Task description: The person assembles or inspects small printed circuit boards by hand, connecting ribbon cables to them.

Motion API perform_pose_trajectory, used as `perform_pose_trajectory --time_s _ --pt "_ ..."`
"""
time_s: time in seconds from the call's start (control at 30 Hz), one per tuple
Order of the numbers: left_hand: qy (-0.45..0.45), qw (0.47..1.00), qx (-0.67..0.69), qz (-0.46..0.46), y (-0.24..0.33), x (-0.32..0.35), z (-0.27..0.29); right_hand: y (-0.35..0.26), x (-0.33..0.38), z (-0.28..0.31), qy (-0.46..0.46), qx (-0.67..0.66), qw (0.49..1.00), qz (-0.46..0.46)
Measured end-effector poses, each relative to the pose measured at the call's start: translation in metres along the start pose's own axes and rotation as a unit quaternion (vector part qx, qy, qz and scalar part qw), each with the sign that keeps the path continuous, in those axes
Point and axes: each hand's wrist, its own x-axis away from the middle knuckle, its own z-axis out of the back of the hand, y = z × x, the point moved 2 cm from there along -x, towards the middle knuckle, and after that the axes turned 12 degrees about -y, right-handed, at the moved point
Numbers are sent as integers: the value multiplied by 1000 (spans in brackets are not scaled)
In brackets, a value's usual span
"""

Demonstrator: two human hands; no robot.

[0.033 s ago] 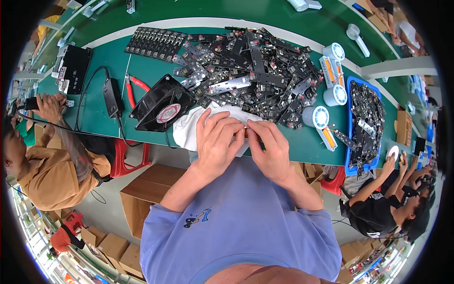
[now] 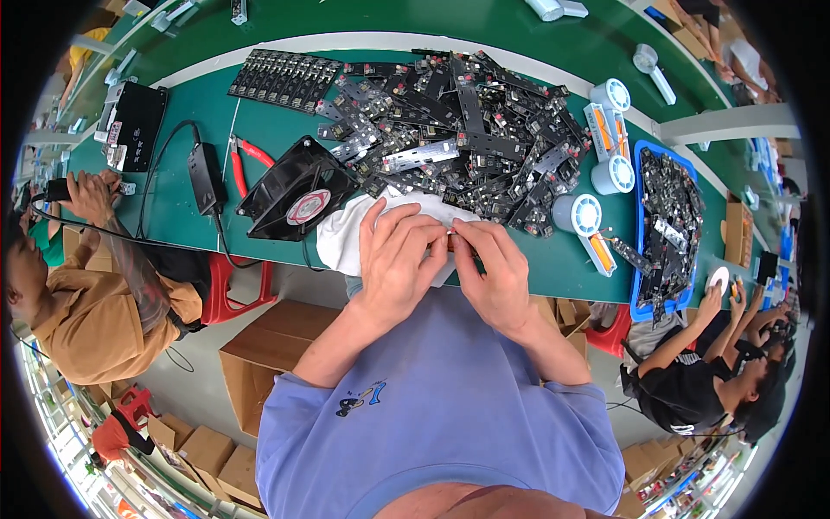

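Observation:
At the table's near edge, my left hand [image 2: 396, 266] and my right hand [image 2: 494, 270] meet with thumbs and fingertips pinched together. Between them a bit of an orange piece [image 2: 450, 243] shows, with a pale edge [image 2: 446, 275] below. The fingers cover most of it, so I cannot tell its kind. A crumpled white cloth [image 2: 340, 238] lies under and beside my left hand. Just beyond the fingertips spreads a large heap of black circuit boards [image 2: 493, 145].
Left of the heap are a black cooling fan [image 2: 298, 192], red-handled pliers [image 2: 238, 169], a power adapter [image 2: 206, 177] and a board panel [image 2: 284, 80]. White handheld fans [image 2: 586, 216] and a blue tray [image 2: 638, 259] of boards stand right. Co-workers [image 2: 121, 316] sit on both sides.

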Motion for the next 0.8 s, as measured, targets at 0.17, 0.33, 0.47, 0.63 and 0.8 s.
perform_pose_trajectory --time_s 0.17,0.33,0.47,0.63,0.8 --pt "6 1000 -2 -3 0 0 0 -2 -1 -1 11 2 1000 -3" --pt "9 1000 -5 -9 0 -1 0 -4 -1 -2 15 -8 1000 -11" --pt "16 1000 -1 -15 -1 -1 -2 -3 -1 -3 20 -12 1000 -14" --pt "16 1000 -4 -13 -1 -1 -2 -4 -1 -4 27 -1 1000 -8" --pt "21 1000 -3 -13 0 -1 -2 -4 -2 -4 33 -5 999 -12"
